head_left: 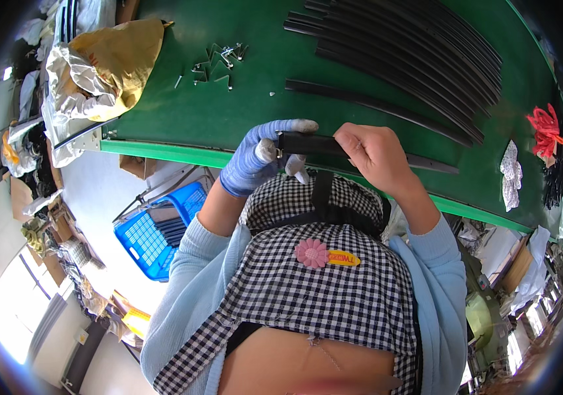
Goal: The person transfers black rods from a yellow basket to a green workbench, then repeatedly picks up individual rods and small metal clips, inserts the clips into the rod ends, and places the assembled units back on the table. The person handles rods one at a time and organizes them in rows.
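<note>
A long black tube (pixel 319 145) lies crosswise in front of me, over the table's near edge. My right hand (pixel 377 157), bare, is closed around it, and its tapered far part sticks out to the right over the table. At the tube's left end is my left hand (pixel 250 161), in a blue knitted glove with grey fingertips, its fingers around that end. A small shiny metal piece (pixel 280 146) shows by the gloved thumb; how it sits in the tube is too small to tell. Beyond my hands, one separate black tube (pixel 360 102) lies on the green table.
Many black tubes (pixel 413 49) lie side by side at the back right. Bent metal spring clips (pixel 215 66) are scattered at the back left, near a yellow sack (pixel 127 59). Red cord (pixel 544 131) lies far right. Below left stands a blue basket (pixel 140 243) holding dark pieces.
</note>
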`<state>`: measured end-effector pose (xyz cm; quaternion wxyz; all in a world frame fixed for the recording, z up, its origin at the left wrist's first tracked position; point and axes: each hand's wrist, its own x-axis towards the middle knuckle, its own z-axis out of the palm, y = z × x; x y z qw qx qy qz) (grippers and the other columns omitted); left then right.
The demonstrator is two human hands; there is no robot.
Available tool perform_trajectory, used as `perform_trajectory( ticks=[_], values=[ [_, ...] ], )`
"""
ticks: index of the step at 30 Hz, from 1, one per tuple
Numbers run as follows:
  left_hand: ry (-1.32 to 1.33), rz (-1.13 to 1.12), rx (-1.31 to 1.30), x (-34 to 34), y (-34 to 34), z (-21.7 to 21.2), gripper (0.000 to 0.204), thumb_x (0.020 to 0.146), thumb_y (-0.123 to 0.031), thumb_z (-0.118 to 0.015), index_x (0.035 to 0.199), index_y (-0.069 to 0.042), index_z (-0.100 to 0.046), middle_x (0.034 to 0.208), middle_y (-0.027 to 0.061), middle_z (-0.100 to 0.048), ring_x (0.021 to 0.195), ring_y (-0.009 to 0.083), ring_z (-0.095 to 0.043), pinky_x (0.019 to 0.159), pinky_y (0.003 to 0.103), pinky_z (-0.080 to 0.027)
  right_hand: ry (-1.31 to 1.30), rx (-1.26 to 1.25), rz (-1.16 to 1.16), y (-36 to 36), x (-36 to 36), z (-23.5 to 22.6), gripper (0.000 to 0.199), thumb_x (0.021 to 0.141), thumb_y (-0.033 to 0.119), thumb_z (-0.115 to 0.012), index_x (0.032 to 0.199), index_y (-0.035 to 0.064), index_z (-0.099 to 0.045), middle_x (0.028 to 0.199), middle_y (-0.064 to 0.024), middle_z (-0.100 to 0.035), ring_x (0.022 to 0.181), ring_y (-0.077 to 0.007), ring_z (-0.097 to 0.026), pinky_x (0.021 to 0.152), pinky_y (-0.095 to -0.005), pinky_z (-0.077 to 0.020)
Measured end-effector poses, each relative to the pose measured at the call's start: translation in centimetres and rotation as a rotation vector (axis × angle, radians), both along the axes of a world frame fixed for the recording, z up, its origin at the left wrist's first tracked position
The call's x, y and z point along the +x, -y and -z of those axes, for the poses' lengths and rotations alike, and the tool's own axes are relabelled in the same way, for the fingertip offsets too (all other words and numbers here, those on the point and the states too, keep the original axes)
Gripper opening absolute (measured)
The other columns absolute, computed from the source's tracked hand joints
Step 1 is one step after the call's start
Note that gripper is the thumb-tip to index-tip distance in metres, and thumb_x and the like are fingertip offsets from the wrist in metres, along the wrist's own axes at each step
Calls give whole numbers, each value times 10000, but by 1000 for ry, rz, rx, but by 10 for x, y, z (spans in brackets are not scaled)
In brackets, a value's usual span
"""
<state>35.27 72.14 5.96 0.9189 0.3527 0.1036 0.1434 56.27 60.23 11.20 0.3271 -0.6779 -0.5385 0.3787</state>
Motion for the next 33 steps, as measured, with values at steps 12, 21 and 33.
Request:
perform_trajectory(
  ticks=[12, 21, 33],
  values=[
    [-145, -116, -146, 5, 13, -45, 628, 939, -430, -638, 1321, 60, -549, 886, 138, -615, 731, 277, -667, 604, 407, -607, -72, -48, 35, 1, 5, -8, 360, 1005, 327, -585, 835, 22, -668, 605, -120, -523, 496, -248, -468, 490, -354, -376],
    [-200, 2, -169, 0, 0, -39, 569, 923, -315, -616, 1352, 42, -504, 937, 154, -626, 739, 254, -670, 668, 394, -621, -38, -32, 21, 1, 1, -2, 340, 1000, 340, -586, 876, 47, -703, 629, -131, -562, 520, -272, -519, 502, -361, -402],
    [-334, -122, 1096, -1, -10, -64, 230, 818, -188, -823, 906, -17, -697, 780, 72, -617, 655, 191, -605, 594, 294, -473, -212, -275, -67, -2, 19, -4, 570, 1038, 468, -482, 684, 23, -524, 501, -79, -367, 457, -202, -375, 483, -360, -327]
  ],
)
